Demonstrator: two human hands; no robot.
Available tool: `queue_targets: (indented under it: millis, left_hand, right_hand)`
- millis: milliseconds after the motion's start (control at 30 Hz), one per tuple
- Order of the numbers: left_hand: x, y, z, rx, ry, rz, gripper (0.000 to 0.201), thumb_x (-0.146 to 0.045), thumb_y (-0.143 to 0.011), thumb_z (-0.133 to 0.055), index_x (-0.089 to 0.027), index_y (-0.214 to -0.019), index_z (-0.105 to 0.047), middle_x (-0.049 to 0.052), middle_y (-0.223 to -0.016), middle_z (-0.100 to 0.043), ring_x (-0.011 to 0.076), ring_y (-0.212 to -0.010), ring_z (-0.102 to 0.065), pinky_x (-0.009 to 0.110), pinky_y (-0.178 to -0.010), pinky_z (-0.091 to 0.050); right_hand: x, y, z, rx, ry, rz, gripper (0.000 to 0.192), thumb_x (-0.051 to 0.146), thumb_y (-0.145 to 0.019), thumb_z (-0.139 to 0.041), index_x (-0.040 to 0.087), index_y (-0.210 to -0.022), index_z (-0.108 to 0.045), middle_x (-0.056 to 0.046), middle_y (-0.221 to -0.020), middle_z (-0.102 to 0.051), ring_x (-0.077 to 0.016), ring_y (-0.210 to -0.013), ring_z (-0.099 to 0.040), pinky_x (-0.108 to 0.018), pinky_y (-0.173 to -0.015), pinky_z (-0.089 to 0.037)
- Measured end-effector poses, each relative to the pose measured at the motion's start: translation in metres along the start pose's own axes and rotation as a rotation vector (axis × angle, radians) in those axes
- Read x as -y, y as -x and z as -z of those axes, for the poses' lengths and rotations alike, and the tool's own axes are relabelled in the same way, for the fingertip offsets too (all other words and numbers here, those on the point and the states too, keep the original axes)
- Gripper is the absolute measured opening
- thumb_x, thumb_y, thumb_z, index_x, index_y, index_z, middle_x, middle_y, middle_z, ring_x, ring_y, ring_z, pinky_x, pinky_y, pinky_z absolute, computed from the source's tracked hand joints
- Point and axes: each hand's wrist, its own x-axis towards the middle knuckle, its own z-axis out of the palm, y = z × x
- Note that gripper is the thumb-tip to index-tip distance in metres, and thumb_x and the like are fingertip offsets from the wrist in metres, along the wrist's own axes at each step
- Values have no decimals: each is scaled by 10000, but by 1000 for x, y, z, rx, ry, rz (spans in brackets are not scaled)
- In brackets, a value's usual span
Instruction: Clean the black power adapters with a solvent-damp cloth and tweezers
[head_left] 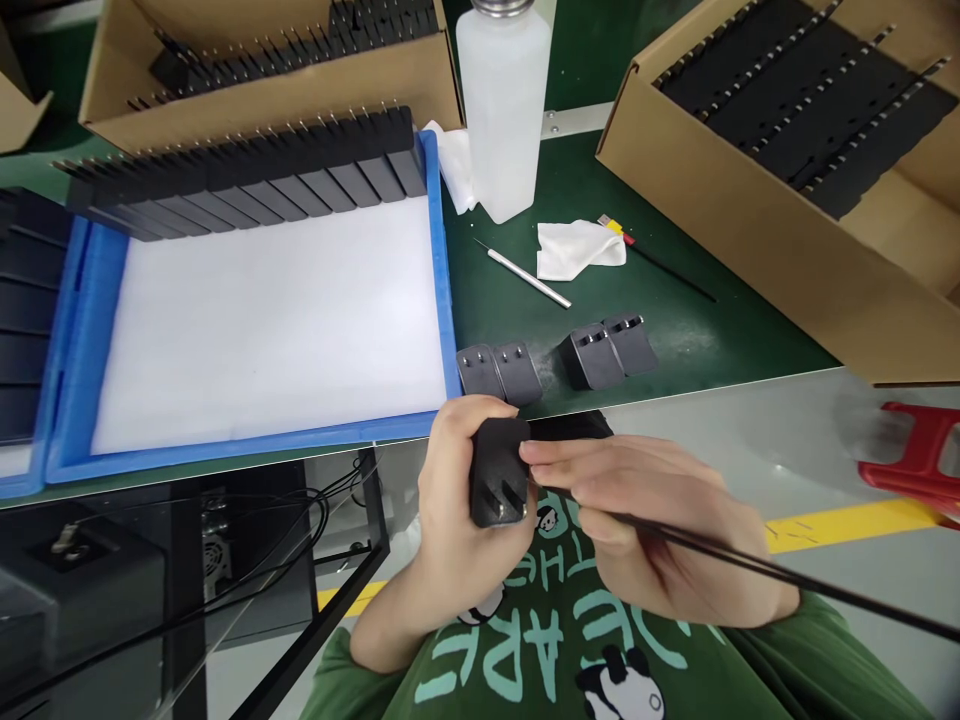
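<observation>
Low in the center of the frame, the left hand [457,500] is gripping a black plug adapter [498,487] while the right hand [660,530] is pinching a thin black rod [750,565] against it, just below the tabletop [675,330] edge.

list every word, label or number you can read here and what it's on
"ARE" in pale teal letters on the green shirt, seen upside down from the wearer's view.
"THE" on the same shirt, partly hidden behind the right hand.
Other shirt letters are cut off or covered and cannot be read.
The black adapter in the left hand, the white bottle and the cardboard boxes show no legible text.
</observation>
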Motion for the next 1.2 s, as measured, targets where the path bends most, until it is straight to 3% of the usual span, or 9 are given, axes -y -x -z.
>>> queue_targets:
  millis: [200,467,667,1200]
  left_hand:
    - [-2,-1,0,-3,-6,-2,451,-45,-747,-622,-205,-1158,-528,48,-1058,-578,188,-1025,-578,301,-854,-494]
    - [-3,-2,0,-13,-23,10,437,-51,-744,-613,-211,-1144,-535,44,-1049,-586,179,-1007,-587,284,-824,-500]
    - [-2,-1,-1,-20,-36,36,413,-76,-756,-617,-230,-1130,-534,43,-1042,-594,198,-996,-597,312,-802,-515]
    - [1,-2,-2,-9,-15,49,463,-58,-735,-607,-229,-1157,-524,45,-1060,-585,190,-984,-599,311,-823,-510]
  right_hand:
    - [-1,1,0,-8,10,3,105,102,-900,-599,169,-955,-660,-84,-858,-790,-228,-913,-774,-281,-831,-664]
    - [-2,1,-1,-1,-16,17,96,86,-907,-585,128,-975,-638,-135,-852,-783,-240,-946,-767,-298,-842,-661]
    - [-4,0,-3,-2,-6,-2,135,123,-926,-556,191,-1007,-640,-84,-877,-791,-229,-936,-770,-312,-820,-671]
    - [-6,-3,-4,-11,-26,13,169,45,-877,-571,123,-1023,-608,-136,-837,-774,-242,-949,-768,-304,-840,-663]
